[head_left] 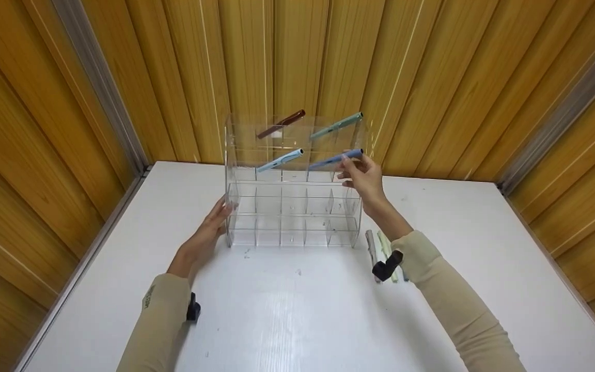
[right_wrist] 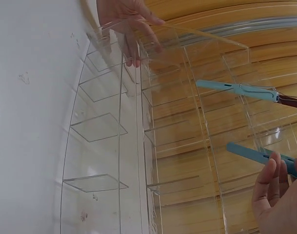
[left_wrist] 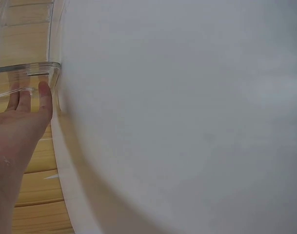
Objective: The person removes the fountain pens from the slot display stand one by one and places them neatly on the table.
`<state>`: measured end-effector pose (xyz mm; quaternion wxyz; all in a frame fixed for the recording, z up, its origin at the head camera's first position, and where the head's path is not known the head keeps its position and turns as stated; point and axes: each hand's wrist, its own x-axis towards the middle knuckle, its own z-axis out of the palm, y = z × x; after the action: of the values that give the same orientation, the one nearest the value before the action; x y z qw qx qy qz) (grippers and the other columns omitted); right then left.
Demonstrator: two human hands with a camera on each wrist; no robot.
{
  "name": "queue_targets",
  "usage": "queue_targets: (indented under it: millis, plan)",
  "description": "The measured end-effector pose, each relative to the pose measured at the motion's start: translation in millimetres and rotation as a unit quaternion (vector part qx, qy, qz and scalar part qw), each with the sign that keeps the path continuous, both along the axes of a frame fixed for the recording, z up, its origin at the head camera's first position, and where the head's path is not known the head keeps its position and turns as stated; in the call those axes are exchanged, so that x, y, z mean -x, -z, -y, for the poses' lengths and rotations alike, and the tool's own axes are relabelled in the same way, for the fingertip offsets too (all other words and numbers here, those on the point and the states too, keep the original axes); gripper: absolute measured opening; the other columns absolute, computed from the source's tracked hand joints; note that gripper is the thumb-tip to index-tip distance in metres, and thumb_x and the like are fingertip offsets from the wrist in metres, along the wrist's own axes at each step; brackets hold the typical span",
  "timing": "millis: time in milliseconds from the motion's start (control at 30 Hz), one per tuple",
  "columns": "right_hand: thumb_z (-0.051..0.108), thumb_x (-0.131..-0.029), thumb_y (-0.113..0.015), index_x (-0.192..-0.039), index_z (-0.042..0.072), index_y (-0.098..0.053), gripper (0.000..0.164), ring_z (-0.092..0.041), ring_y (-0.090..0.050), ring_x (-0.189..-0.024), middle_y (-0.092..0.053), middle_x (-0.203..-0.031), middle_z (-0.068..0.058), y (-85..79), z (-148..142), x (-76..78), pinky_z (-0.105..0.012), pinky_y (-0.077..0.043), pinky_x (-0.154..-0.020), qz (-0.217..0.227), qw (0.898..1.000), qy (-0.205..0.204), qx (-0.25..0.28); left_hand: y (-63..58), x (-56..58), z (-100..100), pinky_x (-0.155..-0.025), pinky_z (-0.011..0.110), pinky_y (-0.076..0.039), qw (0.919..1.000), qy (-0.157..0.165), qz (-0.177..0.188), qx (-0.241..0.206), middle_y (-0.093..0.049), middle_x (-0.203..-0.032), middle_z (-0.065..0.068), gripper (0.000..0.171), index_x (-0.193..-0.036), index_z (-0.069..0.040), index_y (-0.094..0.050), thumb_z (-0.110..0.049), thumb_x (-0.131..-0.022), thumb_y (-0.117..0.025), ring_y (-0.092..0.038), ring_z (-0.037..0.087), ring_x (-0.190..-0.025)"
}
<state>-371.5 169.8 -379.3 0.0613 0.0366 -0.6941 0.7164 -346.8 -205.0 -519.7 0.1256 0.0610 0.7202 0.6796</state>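
Observation:
A clear acrylic stand (head_left: 293,241) with tiers of divided compartments stands upright on the white table. My left hand (head_left: 209,227) rests against its left side, with extended fingers (left_wrist: 23,101) seen through the plastic. At the upper right tier, my right hand (head_left: 367,183) pinches a blue pen (head_left: 323,163) between thumb and fingertips; the pen slants, its raised end toward the right. Left of it, a light blue pen (head_left: 279,160) leans in the same tier. Higher up lean a dark red pen (head_left: 282,124) and a teal pen (head_left: 336,126).
On the table right of the stand lie a grey pen (head_left: 371,243) and a light green pen (head_left: 384,243), with a dark blue one partly hidden by the right wrist camera (head_left: 388,266). A wood-patterned wall (head_left: 297,57) rises close behind the stand.

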Motion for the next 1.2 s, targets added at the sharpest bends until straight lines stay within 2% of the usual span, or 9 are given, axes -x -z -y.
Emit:
queue_targets:
  millis: [133, 300, 433, 600, 733, 833, 933, 1100, 1200]
  plan:
    - [0.021, -0.106, -0.064, -0.123, 0.007, -0.068, 0.023, -0.012, -0.068, -0.085, -0.069, -0.091, 0.006, -2.5, -2.0, -2.7, -0.020, -0.059, -0.072, -0.037, 0.999, 0.035, 0.004, 0.8, 0.6, -0.6, -0.133, 0.055, -0.010, 1.0000, -0.002, 0.002, 0.003, -0.015, -0.177, 0.008, 0.070, -0.170, -0.028, -0.004, -0.052, -0.113, -0.037, -0.002, 0.033, -0.165]
    - [0.026, -0.106, -0.065, -0.117, 0.011, -0.069, 0.019, -0.022, -0.069, -0.102, -0.070, -0.101, 0.003, -6.8, -7.9, -5.3, -0.025, -0.062, -0.085, -0.076, 0.995, 0.062, 0.025, 1.6, 1.7, -0.7, -0.133, 0.056, -0.007, 1.0000, -0.001, 0.005, 0.003, -0.011, -0.178, 0.006, 0.073, -0.170, -0.029, -0.003, -0.055, -0.112, -0.037, 0.001, 0.033, -0.165]
    - [0.025, -0.107, -0.062, -0.115, 0.010, -0.067, 0.018, -0.019, -0.071, -0.101, -0.069, -0.103, 0.001, -9.0, -14.0, -8.5, -0.032, -0.064, -0.089, -0.103, 0.991, 0.057, 0.058, 2.2, 2.9, -0.2, -0.133, 0.057, -0.004, 1.0000, 0.001, 0.003, -0.001, -0.011, -0.178, 0.007, 0.073, -0.170, -0.028, -0.002, -0.055, -0.112, -0.036, 0.003, 0.034, -0.165]
    - [0.020, -0.109, -0.058, -0.115, 0.005, -0.061, 0.017, -0.015, -0.073, -0.095, -0.068, -0.100, 0.000, -9.8, -22.0, -14.3, -0.034, -0.066, -0.082, -0.123, 0.988, 0.030, 0.090, 2.4, 5.6, -1.7, -0.133, 0.057, -0.003, 1.0000, 0.001, 0.005, -0.004, -0.010, -0.178, 0.006, 0.075, -0.170, -0.029, -0.002, -0.056, -0.111, -0.038, 0.003, 0.033, -0.165]
    - [0.019, -0.110, -0.056, -0.120, 0.002, -0.056, 0.021, -0.015, -0.075, -0.094, -0.071, -0.100, -0.001, -9.0, -28.1, -20.6, -0.032, -0.066, -0.080, -0.123, 0.989, 0.011, 0.079, 3.2, 8.3, -3.3, -0.133, 0.057, -0.004, 0.9999, -0.003, 0.012, -0.011, -0.006, -0.178, 0.004, 0.075, -0.170, -0.031, -0.004, -0.057, -0.110, -0.041, -0.002, 0.033, -0.165]
    - [0.020, -0.110, -0.056, -0.124, -0.001, -0.053, 0.026, -0.014, -0.075, -0.094, -0.072, -0.099, 0.001, -7.7, -31.9, -25.0, -0.032, -0.066, -0.080, -0.115, 0.991, -0.002, 0.066, 4.6, 9.1, -3.2, -0.133, 0.057, -0.006, 0.9998, -0.006, 0.014, -0.016, -0.008, -0.178, 0.004, 0.073, -0.170, -0.033, -0.007, -0.056, -0.110, -0.042, -0.007, 0.033, -0.164]
    - [0.020, -0.110, -0.057, -0.131, -0.001, -0.053, 0.030, -0.017, -0.075, -0.096, -0.073, -0.099, 0.001, -6.4, -35.7, -28.5, -0.033, -0.066, -0.081, -0.104, 0.993, -0.007, 0.060, 5.4, 9.1, -2.6, -0.133, 0.057, -0.006, 0.9998, -0.003, 0.012, -0.015, -0.010, -0.178, 0.005, 0.073, -0.170, -0.032, -0.006, -0.055, -0.111, -0.041, -0.006, 0.034, -0.165]
    - [0.019, -0.111, -0.053, -0.143, 0.003, -0.049, 0.036, -0.019, -0.075, -0.104, -0.071, -0.108, -0.005, -2.7, -41.6, -32.6, -0.034, -0.065, -0.088, -0.068, 0.996, -0.023, 0.054, 5.7, 6.7, 3.1, -0.133, 0.057, -0.005, 0.9999, -0.006, 0.016, 0.003, -0.009, -0.178, 0.004, 0.075, -0.170, -0.031, -0.006, -0.058, -0.110, -0.041, -0.002, 0.033, -0.165]
    - [0.015, -0.110, -0.053, -0.147, 0.004, -0.045, 0.039, -0.015, -0.075, -0.105, -0.069, -0.112, -0.006, -0.7, -49.3, -35.0, -0.034, -0.063, -0.093, -0.032, 0.998, -0.035, 0.041, 3.9, 6.3, 5.3, -0.132, 0.059, -0.002, 0.9998, -0.006, 0.019, 0.009, -0.005, -0.178, 0.002, 0.077, -0.170, -0.033, -0.005, -0.061, -0.108, -0.042, 0.001, 0.032, -0.165]
